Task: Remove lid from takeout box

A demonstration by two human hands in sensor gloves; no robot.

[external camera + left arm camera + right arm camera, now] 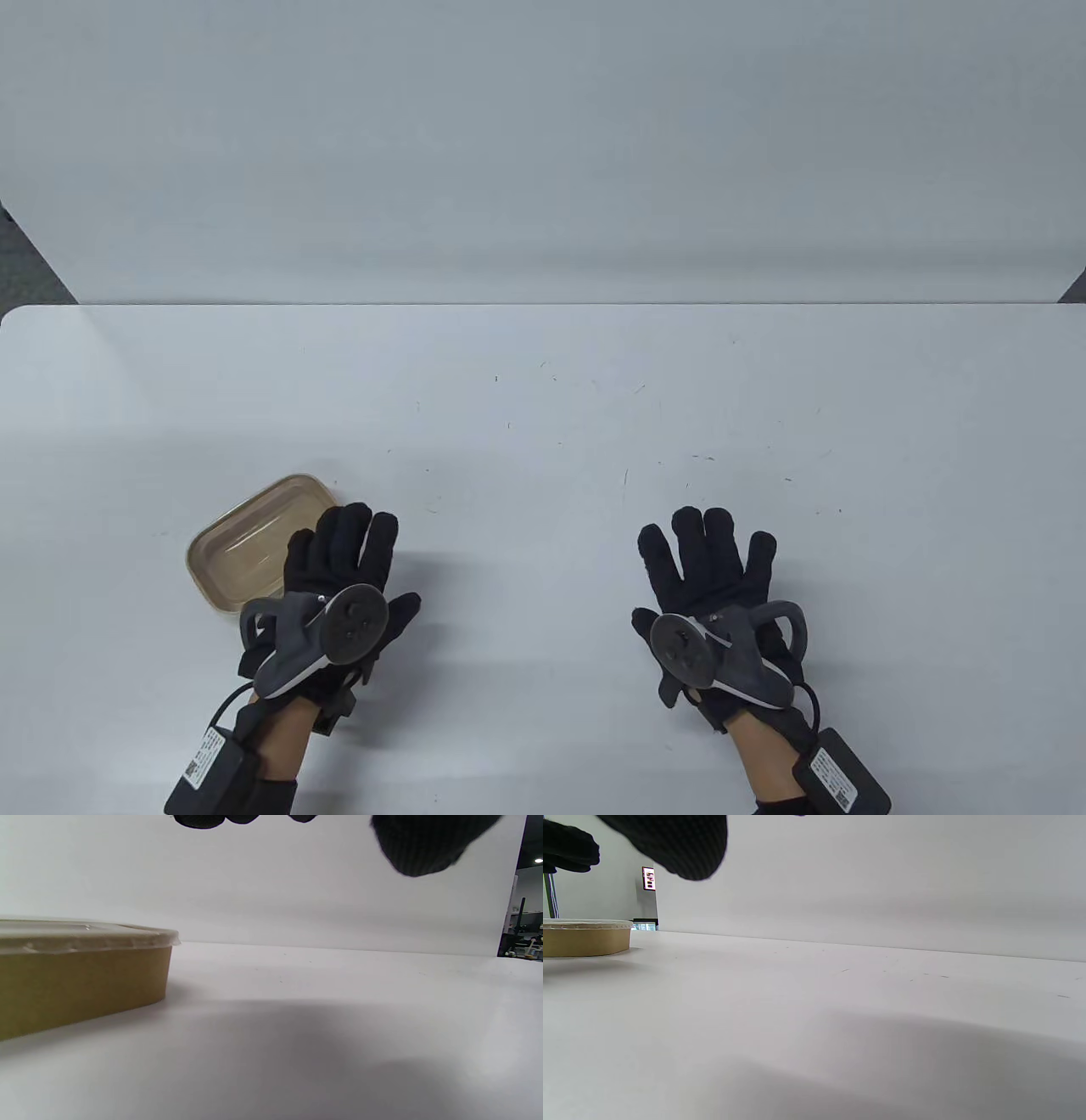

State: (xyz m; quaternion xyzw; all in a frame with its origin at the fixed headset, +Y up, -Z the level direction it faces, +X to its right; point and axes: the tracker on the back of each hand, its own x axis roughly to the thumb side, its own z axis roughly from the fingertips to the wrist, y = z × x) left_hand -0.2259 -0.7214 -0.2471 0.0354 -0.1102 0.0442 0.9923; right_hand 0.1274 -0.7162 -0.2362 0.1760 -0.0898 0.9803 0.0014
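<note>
A tan paper takeout box [246, 543] with a clear plastic lid [254, 531] on it sits at the table's front left. It also shows in the left wrist view [80, 988] with its lid [85, 935] seated, and in the right wrist view [585, 940]. My left hand [339, 560] hovers flat with fingers spread, just right of the box and partly over its near right corner. I cannot tell whether it touches the box. My right hand [708, 560] hovers flat and open over bare table, far to the right of the box. Both hands are empty.
The white table [543, 407] has faint scratches. A white wall panel [543, 144] stands behind its far edge. Dark floor shows at the far left and right corners.
</note>
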